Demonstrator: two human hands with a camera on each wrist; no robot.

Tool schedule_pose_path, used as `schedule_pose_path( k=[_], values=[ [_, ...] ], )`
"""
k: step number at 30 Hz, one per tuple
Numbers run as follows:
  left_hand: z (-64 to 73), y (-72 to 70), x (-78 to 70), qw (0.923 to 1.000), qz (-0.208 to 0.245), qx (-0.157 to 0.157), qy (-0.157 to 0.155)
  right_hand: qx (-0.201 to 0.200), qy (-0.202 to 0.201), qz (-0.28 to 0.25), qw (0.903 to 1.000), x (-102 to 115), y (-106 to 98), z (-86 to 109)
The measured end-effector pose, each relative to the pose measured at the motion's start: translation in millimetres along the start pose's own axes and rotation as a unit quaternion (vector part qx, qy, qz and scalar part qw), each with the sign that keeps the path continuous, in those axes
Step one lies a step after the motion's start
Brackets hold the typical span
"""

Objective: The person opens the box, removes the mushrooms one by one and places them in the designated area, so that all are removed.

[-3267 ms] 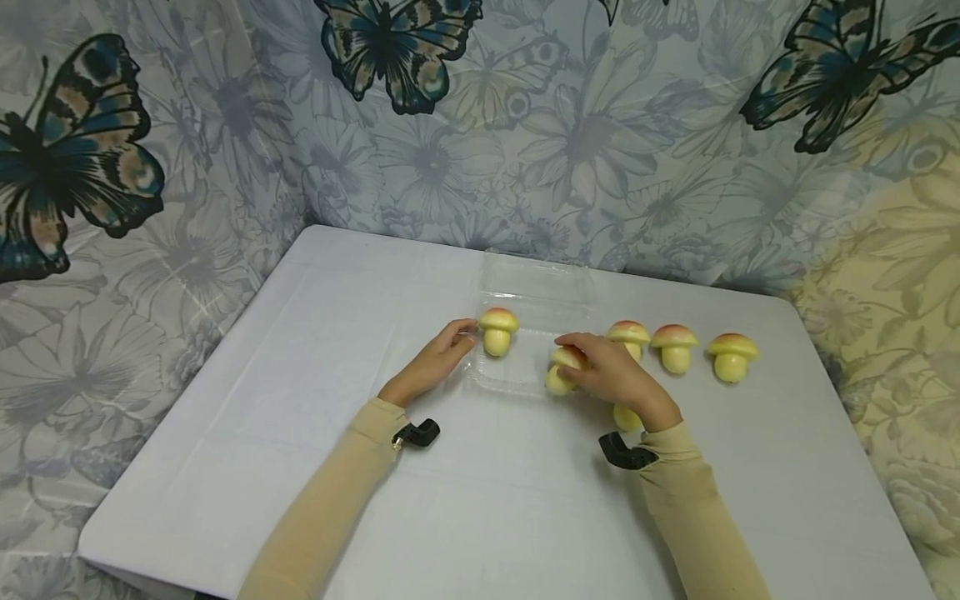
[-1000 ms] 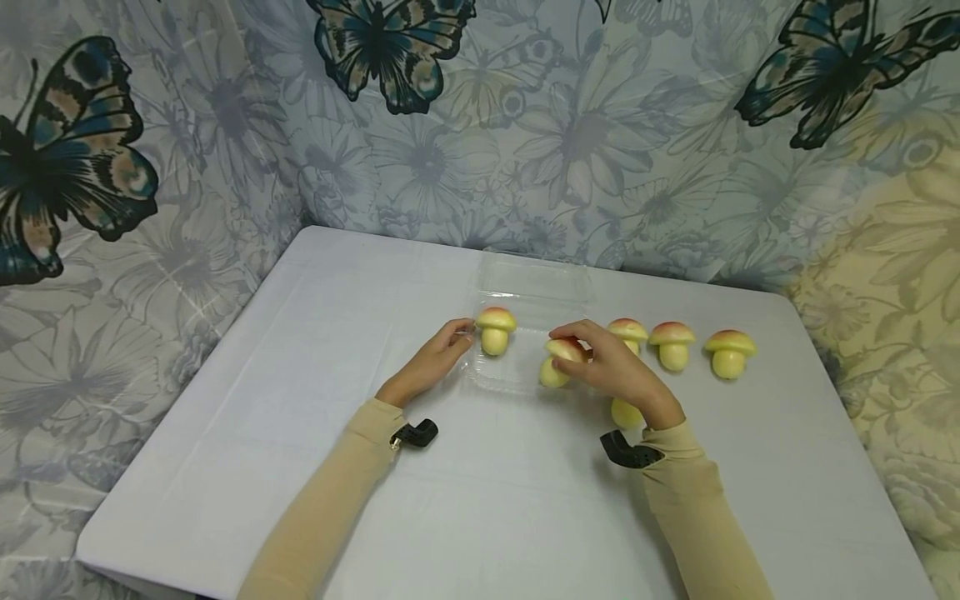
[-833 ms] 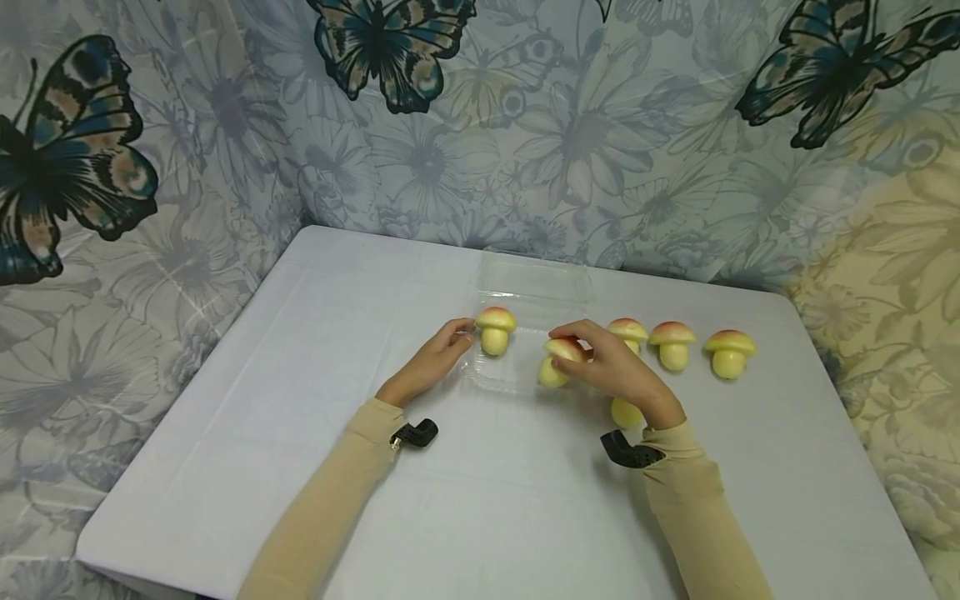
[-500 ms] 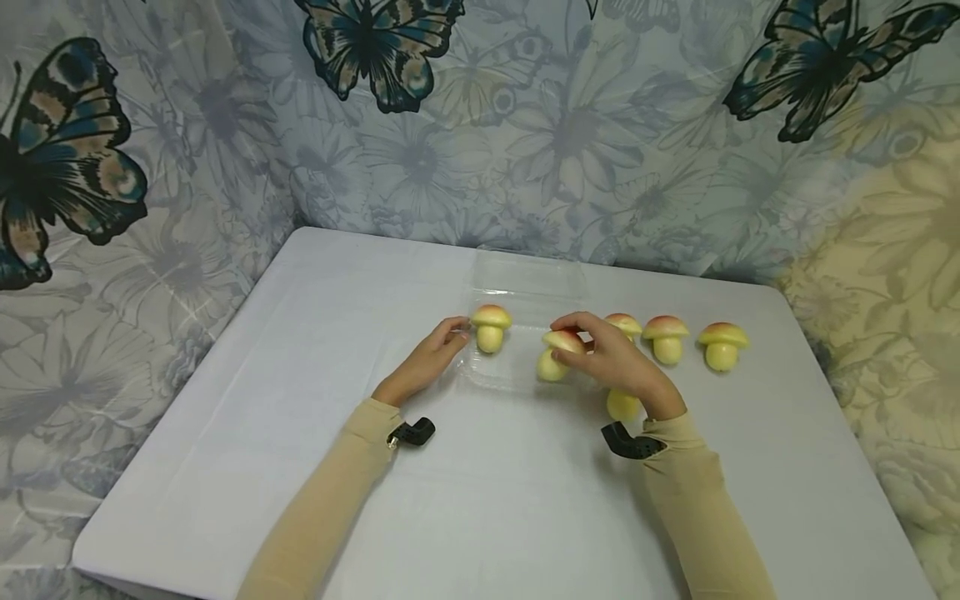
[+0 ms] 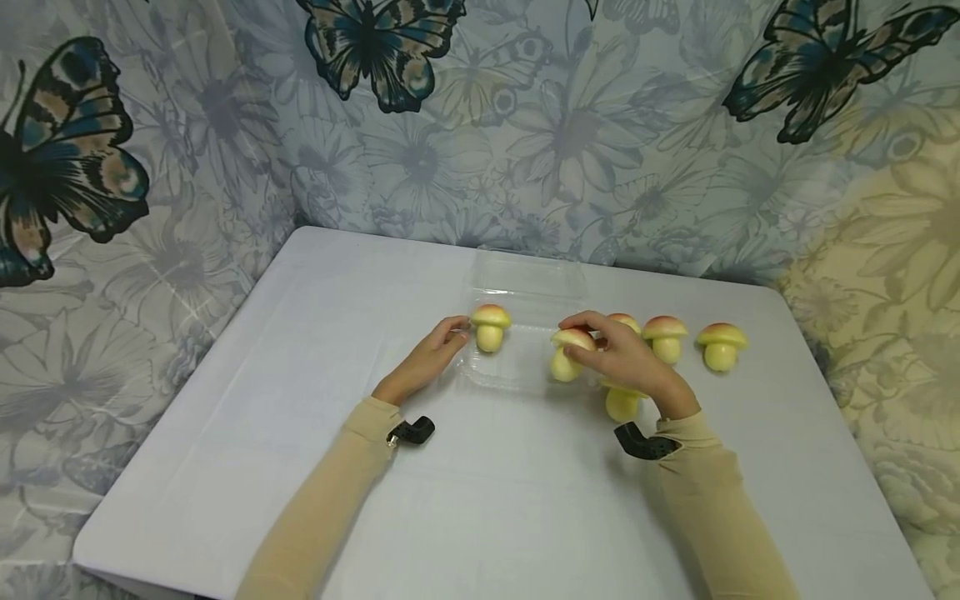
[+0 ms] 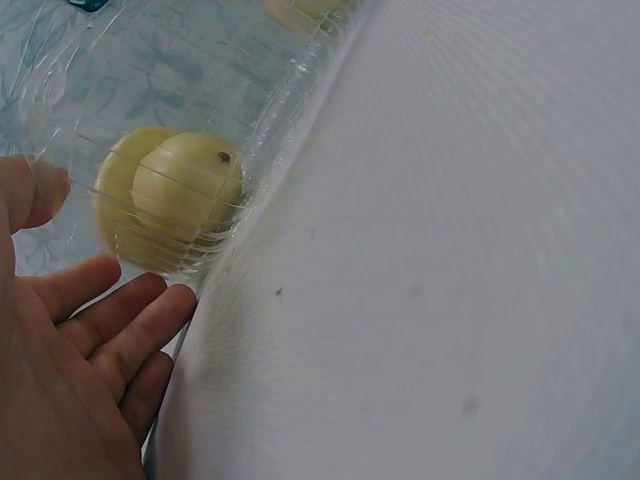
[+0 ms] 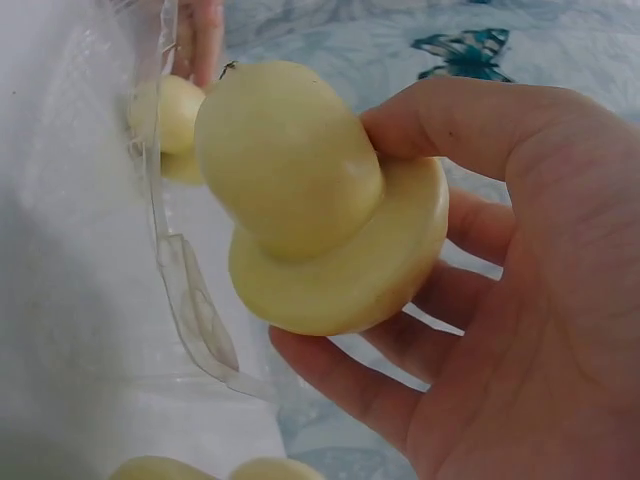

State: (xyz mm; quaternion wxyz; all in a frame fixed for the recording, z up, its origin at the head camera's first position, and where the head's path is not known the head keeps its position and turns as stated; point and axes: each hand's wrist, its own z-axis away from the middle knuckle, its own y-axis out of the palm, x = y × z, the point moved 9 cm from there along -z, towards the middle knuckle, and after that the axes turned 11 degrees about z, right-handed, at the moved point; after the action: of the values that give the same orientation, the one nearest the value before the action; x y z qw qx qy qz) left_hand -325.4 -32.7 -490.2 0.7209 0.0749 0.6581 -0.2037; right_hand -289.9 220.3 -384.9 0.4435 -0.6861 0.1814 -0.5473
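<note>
My right hand [image 5: 633,362] grips a toy mushroom [image 5: 565,365] with a yellow stem and reddish-yellow cap. It is just above the right side of a clear plastic clamshell box [image 5: 517,368]. In the right wrist view, thumb and fingers hold the cap of this mushroom [image 7: 290,165], with the stem end toward the camera. Another toy mushroom [image 5: 491,329] lies in the box at its left side. My left hand [image 5: 423,360] is at the box's left wall, fingers fairly straight. The left wrist view shows these fingers [image 6: 130,325] beside the clear wall, near the mushroom inside.
Right of the box lie more toy mushrooms: one [image 5: 665,340] in the back row, one [image 5: 722,347] farther right, one [image 5: 622,406] nearer, and one [image 5: 623,320] partly hidden by my right hand. The box's lid [image 5: 528,275] is folded back on the white-covered table [image 5: 465,517].
Over the last half second my right hand has moved slightly right, carrying the mushroom. Compared with the oldest frame, that mushroom sits a little higher. My left hand stays at the box.
</note>
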Motion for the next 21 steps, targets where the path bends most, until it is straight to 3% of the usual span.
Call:
schedule_pose_path(
  k=[11, 21],
  values=[
    [-1.1, 0.6, 0.9, 0.9999, -0.001, 0.006, 0.015, 0.006, -0.017, 0.004, 0.9998, 5.6, -11.1, 2.0],
    [-1.2, 0.0, 1.7, 0.9999, 0.007, 0.004, 0.011, 0.01, 0.006, 0.02, 0.9997, 3.9, -26.0, 10.8]
  ],
)
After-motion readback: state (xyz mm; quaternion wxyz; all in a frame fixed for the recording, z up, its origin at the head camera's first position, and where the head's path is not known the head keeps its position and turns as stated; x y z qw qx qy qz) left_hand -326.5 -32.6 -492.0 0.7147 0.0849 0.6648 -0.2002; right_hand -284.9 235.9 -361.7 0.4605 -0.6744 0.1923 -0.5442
